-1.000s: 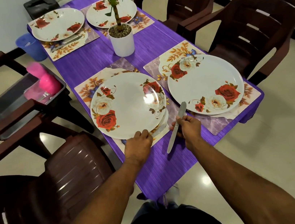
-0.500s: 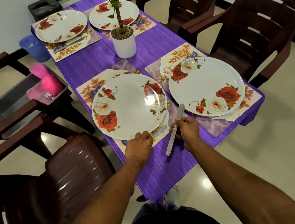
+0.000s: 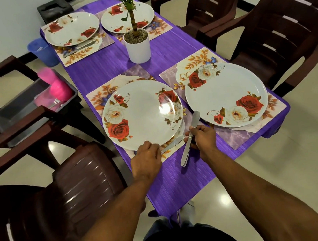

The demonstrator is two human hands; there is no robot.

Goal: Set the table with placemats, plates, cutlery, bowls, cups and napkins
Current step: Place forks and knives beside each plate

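The butter knife [image 3: 189, 139], plain polished steel with a rounded blade, is pinched at mid-handle by the right hand [image 3: 203, 137] above the purple tablecloth [image 3: 172, 179], between the two near rose-patterned plates. The left plate [image 3: 142, 114] is gripped at its near rim by the left hand [image 3: 146, 159]. Compared with a second earlier, little is changed: both grips are kept, the knife barely shifted

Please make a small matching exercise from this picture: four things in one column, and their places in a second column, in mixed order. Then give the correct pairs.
Things
1. butter knife
2. potted plant
3. pink cups
4. blue bin

Places
A. on the floor, left of the table
B. in the right hand
C. in the grey tray on a chair
D. middle of the purple tablecloth

Pairs: 1-B, 2-D, 3-C, 4-A
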